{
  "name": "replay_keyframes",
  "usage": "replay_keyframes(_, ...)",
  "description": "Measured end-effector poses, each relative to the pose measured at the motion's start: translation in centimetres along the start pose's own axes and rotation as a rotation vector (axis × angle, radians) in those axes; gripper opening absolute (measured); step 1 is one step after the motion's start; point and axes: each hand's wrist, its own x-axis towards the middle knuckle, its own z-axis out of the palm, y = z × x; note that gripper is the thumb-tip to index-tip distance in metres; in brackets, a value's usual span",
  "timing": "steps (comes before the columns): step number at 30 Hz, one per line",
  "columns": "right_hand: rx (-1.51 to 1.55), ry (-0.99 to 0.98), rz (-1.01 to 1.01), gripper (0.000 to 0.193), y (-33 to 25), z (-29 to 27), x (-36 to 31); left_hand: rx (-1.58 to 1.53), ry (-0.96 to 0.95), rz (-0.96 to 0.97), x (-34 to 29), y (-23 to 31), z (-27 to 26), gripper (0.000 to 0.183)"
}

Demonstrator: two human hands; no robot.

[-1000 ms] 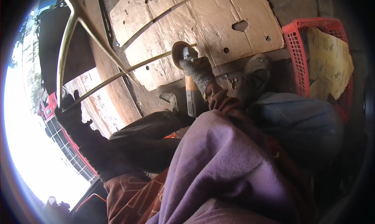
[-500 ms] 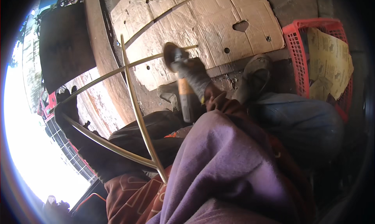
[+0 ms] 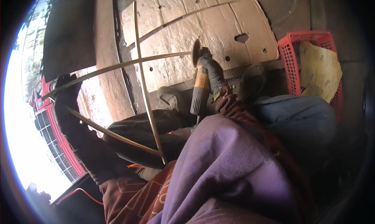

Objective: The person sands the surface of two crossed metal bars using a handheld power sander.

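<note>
In a dark glove, my left hand (image 3: 65, 86) grips the left part of a frame of thin, shiny, curved metal rods (image 3: 146, 103). Two of the rods cross in front of me, and the frame's lower end is near my reddish-brown sleeve. My right hand (image 3: 213, 71), in a grey knit glove, is wrapped round the head of an orange and grey angle grinder (image 3: 200, 85). The grinder's body points down towards my knees. Its round disc (image 3: 196, 53) stands on edge at the right tip of the crosswise rod; whether they touch I cannot tell.
Flattened cardboard (image 3: 187, 32) with holes lies on the ground ahead. A red plastic crate (image 3: 288, 64) holding a yellowish paper sheet (image 3: 318, 69) stands at right. A dark panel (image 3: 70, 36) and a wooden plank (image 3: 105, 40) lie at left. A purple cloth (image 3: 230, 165) covers my front.
The grinder has moved right, from over the crosswise rod to its tip. The frame sits differently, its upright rod reaching higher in view. The whole view has shifted slightly.
</note>
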Motion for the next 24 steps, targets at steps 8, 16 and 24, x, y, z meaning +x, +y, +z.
replay_keyframes(8,0.074,0.151,0.046,0.049,-6.3,-3.7,2.5,-0.163,-0.136,0.207,-5.4,4.7,-1.8,0.066)
replay_keyframes(16,-0.214,0.071,-0.406,0.049,-17.8,3.0,-1.5,-0.389,-0.251,0.272,-9.4,0.5,-3.6,0.069)
replay_keyframes(24,0.119,-0.206,-0.235,0.045,-27.4,7.2,-0.8,-0.588,-0.394,0.117,-11.2,-7.5,-1.3,0.075)
